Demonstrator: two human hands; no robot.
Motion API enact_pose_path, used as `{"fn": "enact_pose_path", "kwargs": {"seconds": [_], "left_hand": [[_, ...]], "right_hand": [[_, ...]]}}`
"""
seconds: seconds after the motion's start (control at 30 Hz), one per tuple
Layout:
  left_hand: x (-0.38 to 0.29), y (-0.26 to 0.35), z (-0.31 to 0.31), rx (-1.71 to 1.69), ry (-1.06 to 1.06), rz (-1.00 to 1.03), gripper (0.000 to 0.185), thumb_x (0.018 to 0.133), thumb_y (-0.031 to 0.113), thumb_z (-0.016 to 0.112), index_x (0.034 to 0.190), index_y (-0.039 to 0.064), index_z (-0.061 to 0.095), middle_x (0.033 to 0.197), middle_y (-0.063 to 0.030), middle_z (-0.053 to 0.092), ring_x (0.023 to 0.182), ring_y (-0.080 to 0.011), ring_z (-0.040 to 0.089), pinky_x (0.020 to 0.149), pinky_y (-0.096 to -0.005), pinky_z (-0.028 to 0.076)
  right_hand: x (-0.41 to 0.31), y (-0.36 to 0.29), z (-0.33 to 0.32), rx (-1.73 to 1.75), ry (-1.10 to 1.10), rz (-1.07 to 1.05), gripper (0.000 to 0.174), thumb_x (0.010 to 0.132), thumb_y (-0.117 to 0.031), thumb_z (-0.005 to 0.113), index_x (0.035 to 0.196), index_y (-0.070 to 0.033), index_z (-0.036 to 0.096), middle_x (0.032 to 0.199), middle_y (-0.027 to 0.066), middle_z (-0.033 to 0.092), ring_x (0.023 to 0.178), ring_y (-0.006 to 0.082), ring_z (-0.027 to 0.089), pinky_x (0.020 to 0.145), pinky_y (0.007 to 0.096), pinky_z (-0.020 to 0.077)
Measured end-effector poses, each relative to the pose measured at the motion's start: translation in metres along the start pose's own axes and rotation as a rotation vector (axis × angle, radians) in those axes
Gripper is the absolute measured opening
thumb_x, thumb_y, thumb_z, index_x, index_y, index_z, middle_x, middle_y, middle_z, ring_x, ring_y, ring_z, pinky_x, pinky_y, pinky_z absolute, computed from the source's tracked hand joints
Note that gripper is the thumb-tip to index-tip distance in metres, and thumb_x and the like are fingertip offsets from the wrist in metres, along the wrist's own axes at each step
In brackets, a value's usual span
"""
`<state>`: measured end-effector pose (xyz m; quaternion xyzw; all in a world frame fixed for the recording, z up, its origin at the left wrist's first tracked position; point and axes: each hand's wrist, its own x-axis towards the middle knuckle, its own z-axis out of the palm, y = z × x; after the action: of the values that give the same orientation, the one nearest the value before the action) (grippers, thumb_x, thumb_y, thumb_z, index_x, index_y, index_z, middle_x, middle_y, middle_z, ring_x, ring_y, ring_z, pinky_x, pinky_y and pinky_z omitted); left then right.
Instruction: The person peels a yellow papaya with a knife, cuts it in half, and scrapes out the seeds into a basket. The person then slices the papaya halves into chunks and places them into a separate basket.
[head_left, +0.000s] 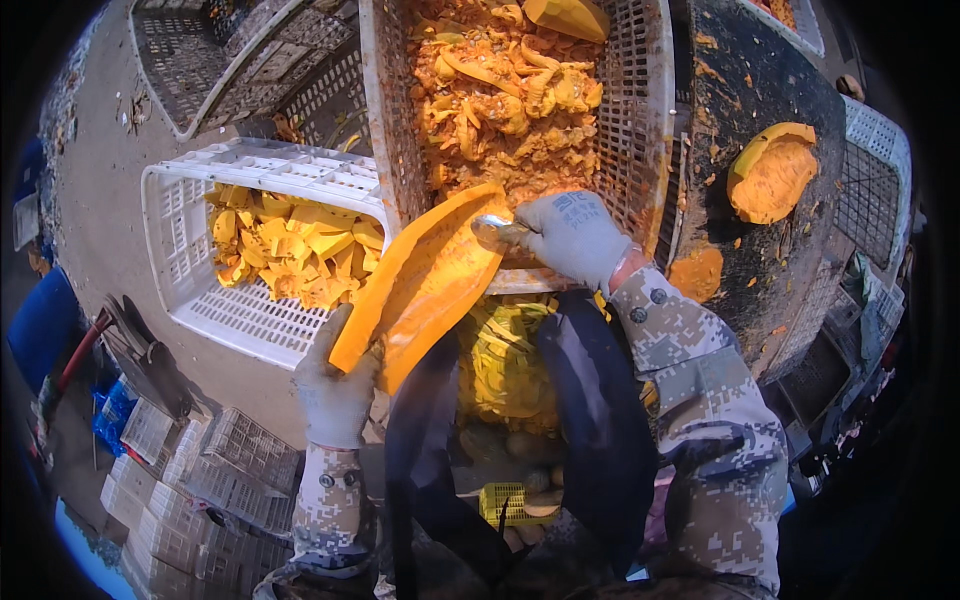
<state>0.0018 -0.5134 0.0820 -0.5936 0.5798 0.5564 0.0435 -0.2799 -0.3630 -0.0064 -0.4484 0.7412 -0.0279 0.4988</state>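
Note:
My gloved left hand (339, 390) grips the lower end of a long, hollowed piece of orange pumpkin (435, 277), tilted with its hollow side up. In my gloved right hand (574, 236) is a metal spoon (491, 229), its bowl against the flesh near the pumpkin's upper end. Just beyond, a plastic crate (634, 135) stained orange holds pumpkin pulp, seeds and peel strips (510, 112). A larger chunk of pumpkin (570, 16) lies on the pulp at the crate's far end. The spoon's handle is mostly hidden in my fist.
A white crate (247, 319) at the left contains cut pumpkin pieces (292, 240). To the right, a dark board (757, 90) bears a pumpkin chunk (772, 176) and scraps. Yellow-green peelings (510, 360) lie between my legs, with a small yellow basket (504, 502) below. Stacked crates (202, 502) stand lower left.

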Motion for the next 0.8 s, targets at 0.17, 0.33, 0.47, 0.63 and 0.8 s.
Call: {"fn": "enact_pose_path", "kwargs": {"seconds": [0.17, 0.33, 0.47, 0.63, 0.8], "left_hand": [[0.007, -0.003, -0.003, 0.145, -0.051, 0.098, 0.057, 0.078, -0.014, 0.065, 0.134, -0.005, 0.056, 0.128, -0.0174, 0.063, 0.115, -0.0211, 0.062, 0.098, -0.0317, 0.051], [0.002, -0.008, -0.005, 0.067, -0.006, 0.072, 0.056, 0.078, -0.014, 0.064, 0.133, -0.005, 0.057, 0.127, -0.0168, 0.063, 0.113, -0.0210, 0.063, 0.096, -0.0308, 0.051], [-0.003, 0.001, -0.006, -0.026, 0.017, -0.123, 0.055, 0.079, -0.014, 0.064, 0.133, -0.005, 0.057, 0.127, -0.0171, 0.063, 0.113, -0.0204, 0.063, 0.097, -0.0303, 0.051], [0.003, 0.001, -0.006, 0.021, -0.048, 0.015, 0.054, 0.081, -0.015, 0.061, 0.134, -0.005, 0.056, 0.128, -0.0173, 0.063, 0.113, -0.0205, 0.063, 0.097, -0.0311, 0.051], [-0.001, -0.012, -0.010, -0.026, -0.068, 0.046, 0.055, 0.082, -0.013, 0.064, 0.136, -0.004, 0.054, 0.130, -0.0166, 0.061, 0.114, -0.0207, 0.062, 0.098, -0.0313, 0.051]], "right_hand": [[0.023, -0.027, 0.048, 0.086, -0.133, -0.077, 0.038, 0.097, -0.046, 0.051, 0.100, -0.012, 0.069, 0.091, 0.0146, 0.070, 0.091, 0.0325, 0.068, 0.081, 0.0435, 0.0509], [0.013, 0.047, 0.009, -0.066, 0.096, 0.165, 0.051, 0.095, -0.057, 0.053, 0.086, -0.009, 0.066, 0.071, 0.0146, 0.063, 0.075, 0.0335, 0.066, 0.069, 0.0447, 0.0491], [-0.002, 0.028, 0.003, 0.000, 0.021, 0.145, 0.042, 0.096, -0.049, 0.051, 0.092, -0.010, 0.067, 0.081, 0.0141, 0.068, 0.082, 0.0332, 0.067, 0.073, 0.0453, 0.0504], [0.018, -0.024, 0.049, 0.066, 0.026, -0.174, 0.039, 0.096, -0.046, 0.051, 0.093, -0.011, 0.068, 0.084, 0.0148, 0.068, 0.085, 0.0349, 0.067, 0.075, 0.0451, 0.0508], [0.019, 0.038, 0.021, -0.018, 0.013, 0.156, 0.045, 0.096, -0.051, 0.053, 0.092, -0.010, 0.069, 0.080, 0.0153, 0.068, 0.081, 0.0341, 0.068, 0.074, 0.0454, 0.0508]]}}
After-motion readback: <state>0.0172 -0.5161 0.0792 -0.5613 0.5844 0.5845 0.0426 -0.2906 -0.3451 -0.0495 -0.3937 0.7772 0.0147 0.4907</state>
